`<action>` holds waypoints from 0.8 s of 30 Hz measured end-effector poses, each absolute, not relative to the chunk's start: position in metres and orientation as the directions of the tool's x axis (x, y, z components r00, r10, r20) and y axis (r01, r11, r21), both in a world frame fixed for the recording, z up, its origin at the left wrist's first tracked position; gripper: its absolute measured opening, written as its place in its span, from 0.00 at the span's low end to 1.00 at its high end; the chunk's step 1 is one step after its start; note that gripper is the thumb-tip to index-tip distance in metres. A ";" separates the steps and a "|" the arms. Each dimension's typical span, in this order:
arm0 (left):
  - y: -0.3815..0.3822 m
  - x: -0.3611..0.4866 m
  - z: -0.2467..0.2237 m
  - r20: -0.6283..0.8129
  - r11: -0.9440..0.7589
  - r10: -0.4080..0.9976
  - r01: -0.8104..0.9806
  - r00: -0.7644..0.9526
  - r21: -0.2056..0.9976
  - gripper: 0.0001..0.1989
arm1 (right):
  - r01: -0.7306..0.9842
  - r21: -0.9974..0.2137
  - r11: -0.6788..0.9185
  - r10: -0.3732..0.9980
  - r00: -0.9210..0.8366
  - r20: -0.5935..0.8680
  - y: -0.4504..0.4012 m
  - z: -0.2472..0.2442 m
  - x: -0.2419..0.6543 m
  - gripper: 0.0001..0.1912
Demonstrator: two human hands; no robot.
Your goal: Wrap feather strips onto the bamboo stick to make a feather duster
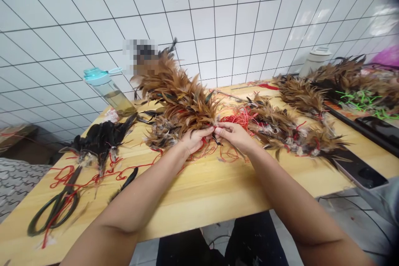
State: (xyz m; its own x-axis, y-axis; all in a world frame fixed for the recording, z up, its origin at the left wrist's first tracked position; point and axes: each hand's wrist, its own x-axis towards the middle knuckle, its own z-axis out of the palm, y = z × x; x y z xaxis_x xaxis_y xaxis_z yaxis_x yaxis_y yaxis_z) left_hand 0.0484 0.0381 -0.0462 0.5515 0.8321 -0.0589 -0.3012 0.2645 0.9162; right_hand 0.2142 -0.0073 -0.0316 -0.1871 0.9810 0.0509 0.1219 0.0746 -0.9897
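Observation:
A long, thick bundle of brown feathers [177,87] slants across the wooden table, its near end under my fingers. My left hand [198,139] is closed on that end, with the thumb and fingertips pressed together. Right beside it, my right hand [233,135] pinches at the same spot; the small thing between its fingertips cannot be made out. Tangled red string [240,119] lies behind my right hand, and more loops spread beneath both hands. Shorter brown feathers [163,133] lie left of my left hand.
Black scissors [59,203] and black feathers [99,141] lie on the left, near a clear bottle [109,91]. To the right are more feather bundles [296,93], a phone [363,170] and a pale flask [316,60]. The tiled wall [202,25] stands behind the table.

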 end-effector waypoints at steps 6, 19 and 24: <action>0.032 0.050 -0.041 -0.056 0.226 0.751 -0.176 0.657 0.958 0.17 | -0.143 -0.981 -0.130 0.957 -0.279 -0.086 -0.006 -0.034 0.215 0.29; 0.026 0.050 -0.035 -0.082 0.243 0.700 -0.128 0.709 0.961 0.18 | -0.095 -0.984 -0.153 0.933 -0.341 -0.112 -0.011 -0.026 0.222 0.29; 0.028 0.049 -0.037 -0.008 0.111 0.662 -0.088 0.750 0.990 0.19 | -0.060 -0.977 -0.204 0.903 -0.397 -0.164 -0.009 -0.026 0.227 0.27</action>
